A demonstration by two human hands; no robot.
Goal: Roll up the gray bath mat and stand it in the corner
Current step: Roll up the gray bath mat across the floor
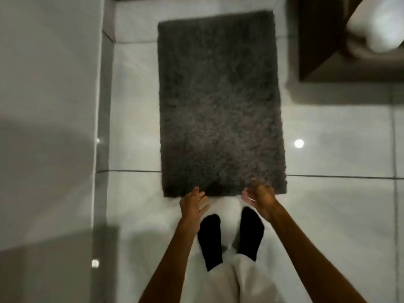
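Note:
A shaggy gray bath mat point(220, 101) lies flat and unrolled on the glossy white tile floor, its long side running away from me. My left hand point(193, 203) reaches down to the mat's near edge at the left, fingers apart, fingertips at the edge. My right hand point(259, 196) is at the near edge further right, fingers spread and curled, touching the pile. Neither hand holds the mat.
My feet in black socks point(211, 239) stand just before the mat's near edge. A light wall point(48, 106) with a gray skirting runs along the left. A dark wooden cabinet point(323, 40) with a white object on it stands at the upper right.

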